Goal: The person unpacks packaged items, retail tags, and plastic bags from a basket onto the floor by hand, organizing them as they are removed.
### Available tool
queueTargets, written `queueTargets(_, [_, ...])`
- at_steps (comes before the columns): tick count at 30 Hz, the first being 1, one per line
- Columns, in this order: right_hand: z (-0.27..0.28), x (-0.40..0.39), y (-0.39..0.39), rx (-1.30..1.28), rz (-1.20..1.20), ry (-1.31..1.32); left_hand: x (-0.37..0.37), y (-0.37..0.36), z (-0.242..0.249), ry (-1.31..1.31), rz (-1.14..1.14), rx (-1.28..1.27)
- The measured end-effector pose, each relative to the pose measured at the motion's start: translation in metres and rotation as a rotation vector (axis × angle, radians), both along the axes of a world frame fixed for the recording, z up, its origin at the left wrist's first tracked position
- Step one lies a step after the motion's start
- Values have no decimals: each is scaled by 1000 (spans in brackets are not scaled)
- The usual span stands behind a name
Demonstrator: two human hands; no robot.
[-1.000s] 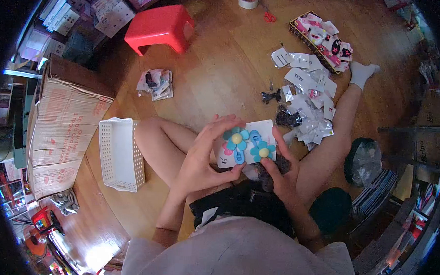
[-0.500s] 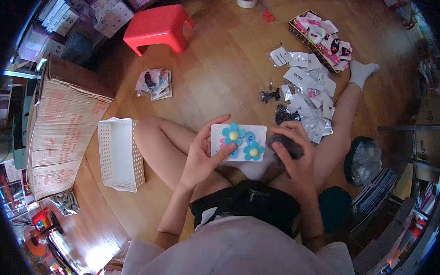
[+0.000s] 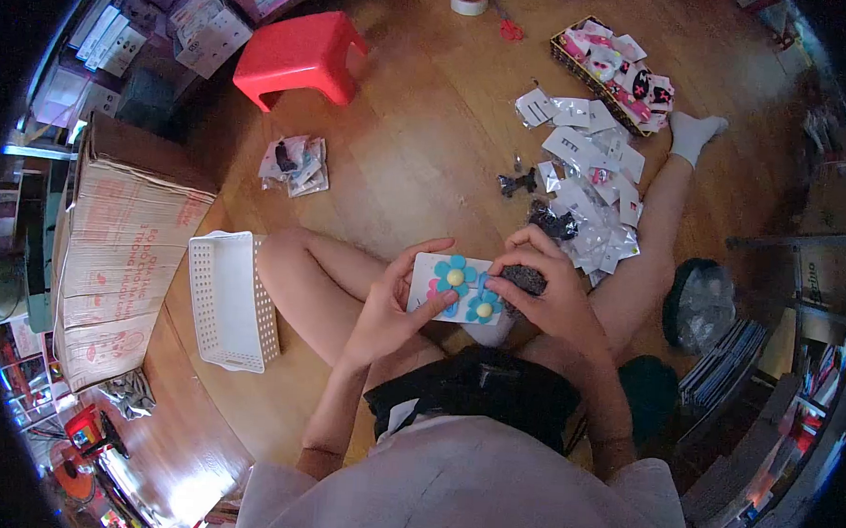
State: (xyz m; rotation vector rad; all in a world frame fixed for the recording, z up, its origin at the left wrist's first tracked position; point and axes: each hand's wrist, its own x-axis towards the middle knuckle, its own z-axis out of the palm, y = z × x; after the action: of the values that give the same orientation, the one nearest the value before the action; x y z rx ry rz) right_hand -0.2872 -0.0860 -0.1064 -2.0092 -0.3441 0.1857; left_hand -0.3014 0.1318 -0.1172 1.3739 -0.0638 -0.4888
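My left hand [image 3: 393,300] is closed on the left side of a white card [image 3: 423,269], its thumb lying across the front. Blue flower hair clips [image 3: 454,277] with yellow centres are mounted on this card, and a bit of pink shows at its left. My right hand [image 3: 559,294] has its thumb and fingers at the card's right part, by a blue clip. A dark grey, fuzzy-looking wad [image 3: 524,280] is held in that same hand, against the palm side of the fingers; its exact kind cannot be made out.
Several clear packets with white cards [image 3: 587,177] and dark items lie by my right leg, below a basket [image 3: 583,68] of pink and black goods. A white perforated basket [image 3: 231,298], a cardboard box [image 3: 126,260], a red stool [image 3: 300,56] and more packets [image 3: 295,164] stand to the left.
My right hand has moved left and in to the card, carrying the dark wad. The card has tilted slightly and shifted a little lower and to the right in my left hand.
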Motion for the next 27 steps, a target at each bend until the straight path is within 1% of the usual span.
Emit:
queueTargets(4, [-8,2,2,62,-14,-57,3,2,-2,-10,-3,-18])
queueTargets(7, [-5,-1,4,87,-43,212,3,4,-4,-8,-15,-26])
queueTargets(15, [-11,1,8,85,-71,237,5,5,-4,-20,-48,5])
queueTargets(19, [-12,-2,9,70,-110,250,5,6,-7,-81,-81,75])
queueTargets(21, [-18,-3,9,138,-125,209,5,7,-7,-72,-98,68])
queueTargets(24, [-21,-1,6,192,-176,193,0,-3,-4,-115,90,-40])
queueTargets(27, [-22,1,7,202,-236,197,-9,-9,-28,132,242,-334])
